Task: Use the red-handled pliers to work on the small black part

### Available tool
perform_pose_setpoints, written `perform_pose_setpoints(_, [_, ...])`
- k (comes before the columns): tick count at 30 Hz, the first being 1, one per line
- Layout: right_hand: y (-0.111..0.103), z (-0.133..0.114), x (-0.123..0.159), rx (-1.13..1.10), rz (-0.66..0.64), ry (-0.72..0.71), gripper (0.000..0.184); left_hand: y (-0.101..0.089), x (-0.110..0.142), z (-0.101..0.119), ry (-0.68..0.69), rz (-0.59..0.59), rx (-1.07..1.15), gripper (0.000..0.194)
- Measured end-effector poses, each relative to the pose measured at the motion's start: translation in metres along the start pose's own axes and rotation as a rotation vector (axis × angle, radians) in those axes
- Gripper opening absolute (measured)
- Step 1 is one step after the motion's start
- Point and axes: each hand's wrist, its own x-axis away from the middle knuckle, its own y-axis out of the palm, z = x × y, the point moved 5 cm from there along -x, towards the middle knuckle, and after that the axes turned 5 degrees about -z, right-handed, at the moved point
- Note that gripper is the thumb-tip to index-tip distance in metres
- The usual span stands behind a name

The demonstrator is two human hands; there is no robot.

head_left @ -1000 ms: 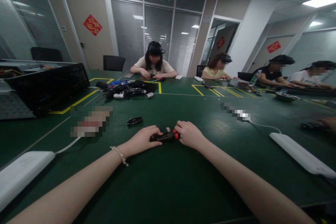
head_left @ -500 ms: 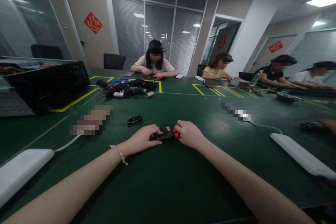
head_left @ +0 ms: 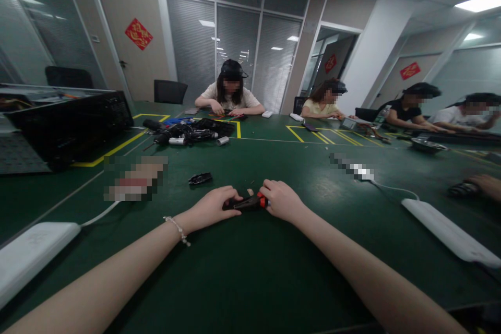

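My right hand (head_left: 285, 201) is closed around the red handles of a pair of pliers (head_left: 250, 202), whose dark jaws point left. Their tips reach a small black part (head_left: 231, 202) pinched between the thumb and fingers of my left hand (head_left: 216, 204). Fingers cover most of that part, so its kind cannot be made out. Both hands are close together, low over the green table (head_left: 242, 271). A little beyond my left hand lies an open black shell-like piece (head_left: 200, 178). A small tan scrap (head_left: 250, 192) rests just behind the pliers.
A pile of black cables and tools (head_left: 195, 130) lies farther back. At left stand a black computer case (head_left: 74, 125) and a white power strip (head_left: 39, 250); another white strip (head_left: 450, 232) is at right. Co-workers sit across the table, and another person's hand (head_left: 489, 186) shows at right.
My hands, the pliers and the black part stay almost where they were. At the far right, the other person's hand and the dark object by it have shifted slightly.
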Motion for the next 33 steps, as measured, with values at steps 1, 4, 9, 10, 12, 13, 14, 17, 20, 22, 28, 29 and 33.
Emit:
perform_pose_setpoints(1, [-0.0001,0.0002,0.0,0.0,-0.004,0.001,0.02,-0.0001,0.0001,0.0003,-0.007,-0.004,0.002,0.025])
perform_pose_setpoints(4, [-0.0002,0.0006,-0.0001,-0.004,-0.015,0.001,0.02,-0.0004,0.0005,0.0006,-0.021,-0.006,0.008,0.025])
perform_pose_setpoints(9, [-0.0016,0.0002,0.0007,-0.009,-0.019,0.01,0.019,-0.0003,0.0006,0.0007,-0.001,0.002,0.014,0.024])
perform_pose_setpoints(10, [-0.0018,-0.0001,0.0009,-0.01,-0.019,0.009,0.019,-0.0003,0.0005,0.0008,0.002,0.003,0.012,0.024])
perform_pose_setpoints(12, [-0.002,-0.0004,0.0011,-0.014,-0.018,0.009,0.019,-0.0003,0.0004,0.001,0.003,0.004,0.009,0.024])
perform_pose_setpoints(13, [-0.0016,-0.0004,0.001,-0.015,-0.02,0.009,0.019,-0.0003,0.0003,0.0012,0.002,0.004,0.007,0.024])
perform_pose_setpoints(14, [-0.0012,-0.0002,0.0008,-0.015,-0.022,0.01,0.019,-0.0004,0.0003,0.0014,0.001,0.006,0.004,0.024])
perform_pose_setpoints(17, [0.0006,0.0004,0.0,-0.012,-0.029,0.012,0.02,-0.0005,0.0,0.0018,0.003,0.011,-0.002,0.024])
perform_pose_setpoints(20, [0.0012,0.0007,-0.0004,-0.01,-0.023,0.009,0.02,-0.0001,-0.0004,0.0013,0.005,0.006,-0.001,0.024])
perform_pose_setpoints(22, [0.0005,0.0007,-0.0003,-0.007,-0.016,0.008,0.019,0.0003,-0.0007,0.0005,0.0,0.003,0.001,0.024])
perform_pose_setpoints(28, [-0.0013,0.0002,0.0005,0.0,-0.013,0.0,0.019,-0.0001,-0.0001,0.001,-0.013,-0.001,0.011,0.024])
perform_pose_setpoints(29, [-0.0013,0.0002,0.0005,0.0,-0.007,0.0,0.019,-0.0003,0.0001,0.0013,-0.012,-0.002,0.013,0.024])
perform_pose_setpoints(33, [0.0006,0.0001,0.0001,-0.002,-0.004,0.005,0.019,0.0,0.0004,0.0015,-0.019,-0.006,0.013,0.024])
